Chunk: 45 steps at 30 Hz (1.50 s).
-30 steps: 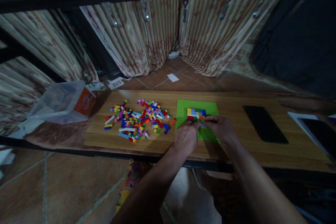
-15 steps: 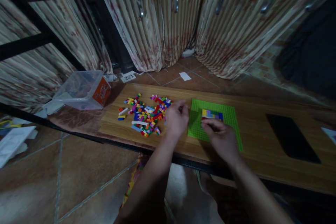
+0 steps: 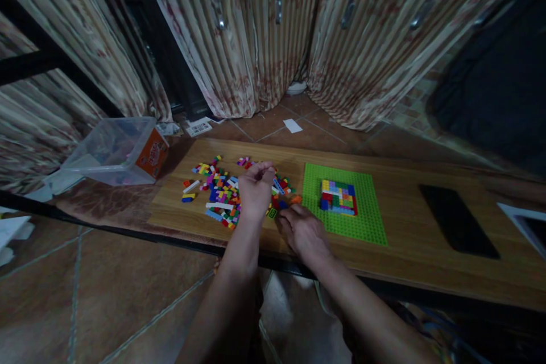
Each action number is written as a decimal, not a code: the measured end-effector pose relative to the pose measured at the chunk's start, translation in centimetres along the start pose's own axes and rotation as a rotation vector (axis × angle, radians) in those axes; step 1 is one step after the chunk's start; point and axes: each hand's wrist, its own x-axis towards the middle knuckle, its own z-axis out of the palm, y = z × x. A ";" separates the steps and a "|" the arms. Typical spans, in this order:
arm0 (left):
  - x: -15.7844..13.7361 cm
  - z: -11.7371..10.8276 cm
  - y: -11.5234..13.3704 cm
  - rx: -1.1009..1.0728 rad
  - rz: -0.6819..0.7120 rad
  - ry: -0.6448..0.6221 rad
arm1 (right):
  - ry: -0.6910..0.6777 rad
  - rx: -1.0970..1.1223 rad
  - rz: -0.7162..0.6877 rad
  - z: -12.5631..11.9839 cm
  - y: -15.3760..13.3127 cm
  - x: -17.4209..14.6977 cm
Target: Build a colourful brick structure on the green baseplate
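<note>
My left hand (image 3: pixel 255 189) is raised over the right part of a loose pile of toy building bricks (image 3: pixel 222 193). Its fingers are curled in a pinch, and whatever lies between them is too small to make out. My right hand (image 3: pixel 303 230) reaches down to the table at the pile's right edge, fingers bent together beside a blue brick (image 3: pixel 282 205) and an orange brick (image 3: pixel 295 199). Its fingertips are partly hidden. On the green baseplate (image 3: pixel 367 222) stands a flat, multicoloured block of joined bricks (image 3: pixel 338 198), untouched by either hand.
A clear plastic box (image 3: pixel 115 151) with an orange label stands left of the wooden table (image 3: pixel 401 210). Farther right on the tabletop lie a black flat panel (image 3: pixel 458 220) and a white-edged item (image 3: pixel 522 227). Curtains (image 3: pixel 256 51) hang behind.
My right hand has left the brick block on the baseplate and moved left to the pile's edge. My left hand has shifted left over the pile. The view has turned slightly.
</note>
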 end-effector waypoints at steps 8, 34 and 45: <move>0.1 0.3 -0.7 0.023 -0.015 -0.049 | 0.049 0.111 0.048 -0.7 -0.1 0.0; -1.5 1.7 -0.6 0.506 0.190 -0.280 | 0.215 0.198 0.273 -7.8 11.6 -2.5; -1.4 1.7 -1.0 0.502 0.200 -0.291 | 0.201 -0.064 0.223 -7.8 10.7 -2.1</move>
